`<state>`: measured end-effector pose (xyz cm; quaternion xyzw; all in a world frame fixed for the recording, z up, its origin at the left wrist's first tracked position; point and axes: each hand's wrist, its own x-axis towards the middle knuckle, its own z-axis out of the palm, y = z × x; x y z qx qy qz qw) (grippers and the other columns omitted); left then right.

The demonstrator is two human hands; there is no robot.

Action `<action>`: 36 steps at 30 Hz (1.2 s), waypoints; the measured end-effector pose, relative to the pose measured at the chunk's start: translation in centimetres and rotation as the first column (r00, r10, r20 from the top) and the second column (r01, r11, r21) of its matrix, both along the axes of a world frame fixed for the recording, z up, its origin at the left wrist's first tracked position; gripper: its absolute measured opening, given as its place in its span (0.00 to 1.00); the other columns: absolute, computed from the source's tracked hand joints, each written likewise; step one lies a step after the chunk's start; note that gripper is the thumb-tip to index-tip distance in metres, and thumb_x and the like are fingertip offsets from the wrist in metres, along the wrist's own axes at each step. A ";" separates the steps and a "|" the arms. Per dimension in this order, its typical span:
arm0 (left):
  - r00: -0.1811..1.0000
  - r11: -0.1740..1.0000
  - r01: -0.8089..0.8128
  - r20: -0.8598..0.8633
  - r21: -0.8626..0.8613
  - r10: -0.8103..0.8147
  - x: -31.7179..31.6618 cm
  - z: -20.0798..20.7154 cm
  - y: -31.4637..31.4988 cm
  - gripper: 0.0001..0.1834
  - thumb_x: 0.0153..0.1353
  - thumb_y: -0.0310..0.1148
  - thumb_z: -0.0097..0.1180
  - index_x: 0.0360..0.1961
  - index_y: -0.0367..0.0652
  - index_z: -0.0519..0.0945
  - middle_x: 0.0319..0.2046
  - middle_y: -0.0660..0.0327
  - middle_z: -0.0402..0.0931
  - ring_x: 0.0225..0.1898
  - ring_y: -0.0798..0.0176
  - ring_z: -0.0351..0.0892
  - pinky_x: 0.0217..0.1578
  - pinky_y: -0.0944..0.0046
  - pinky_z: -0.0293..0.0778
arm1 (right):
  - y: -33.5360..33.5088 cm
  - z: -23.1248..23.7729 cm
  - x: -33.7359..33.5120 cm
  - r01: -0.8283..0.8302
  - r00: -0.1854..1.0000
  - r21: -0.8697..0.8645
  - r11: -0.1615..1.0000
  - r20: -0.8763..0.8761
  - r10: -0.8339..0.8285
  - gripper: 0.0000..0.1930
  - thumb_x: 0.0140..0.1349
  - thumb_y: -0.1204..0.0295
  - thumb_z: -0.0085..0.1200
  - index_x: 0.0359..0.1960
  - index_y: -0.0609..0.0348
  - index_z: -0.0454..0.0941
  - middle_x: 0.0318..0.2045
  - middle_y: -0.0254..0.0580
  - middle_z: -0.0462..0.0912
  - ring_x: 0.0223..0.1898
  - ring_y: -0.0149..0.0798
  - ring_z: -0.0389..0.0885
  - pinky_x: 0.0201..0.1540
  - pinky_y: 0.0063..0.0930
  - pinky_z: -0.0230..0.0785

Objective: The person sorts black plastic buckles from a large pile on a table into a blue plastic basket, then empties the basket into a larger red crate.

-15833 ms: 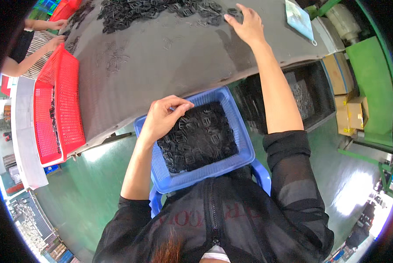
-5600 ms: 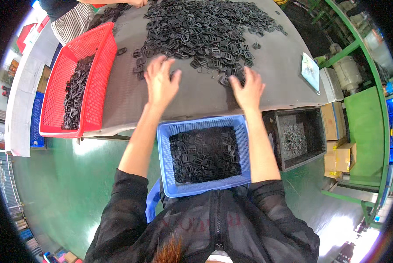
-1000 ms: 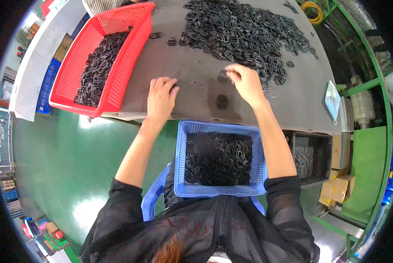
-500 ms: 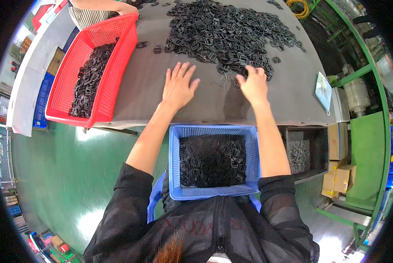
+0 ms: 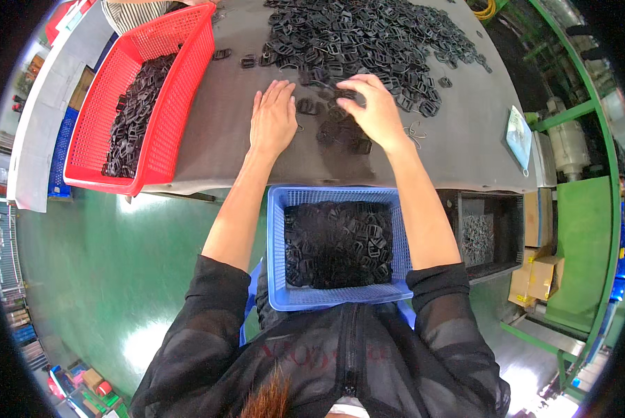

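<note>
A large heap of black plastic buckles (image 5: 354, 38) spreads over the far part of the grey-topped table (image 5: 229, 150). My left hand (image 5: 273, 117) is open, palm down on the table, left of a few loose buckles. At the near edge of the heap my right hand (image 5: 372, 108) reaches over some buckles, its curved fingers and thumb apart; nothing shows gripped in it. Several blurred buckles (image 5: 344, 136) lie between my hands, nearer to me than the heap. A blue basket (image 5: 277, 251), partly filled with black buckles, sits at my lap below the table's edge.
A red basket (image 5: 180, 104) with more black buckles stands at the table's left. Another person's arm (image 5: 166, 5) shows behind it. Wire loops (image 5: 415, 134) lie right of my right hand. A face mask (image 5: 518, 138) rests by the right edge. A dark bin (image 5: 490, 237) stands below.
My right hand has moved left and slightly farther away, and some buckles have shifted from the heap toward the space between my hands. My left hand has gone slightly left and away.
</note>
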<state>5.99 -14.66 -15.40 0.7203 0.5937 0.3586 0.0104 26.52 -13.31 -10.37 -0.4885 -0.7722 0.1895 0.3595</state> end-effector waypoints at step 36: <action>0.892 0.969 0.246 0.394 -0.007 -0.223 2.8 4.5 -5.9 0.07 0.51 0.28 0.60 0.32 0.39 0.80 0.31 0.56 0.79 0.37 0.56 0.77 0.40 0.61 0.72 | -7.2 1.9 3.2 0.091 0.989 -0.351 0.932 0.142 -0.043 0.15 0.49 0.63 0.63 0.34 0.59 0.79 0.31 0.40 0.81 0.35 0.33 0.79 0.38 0.28 0.71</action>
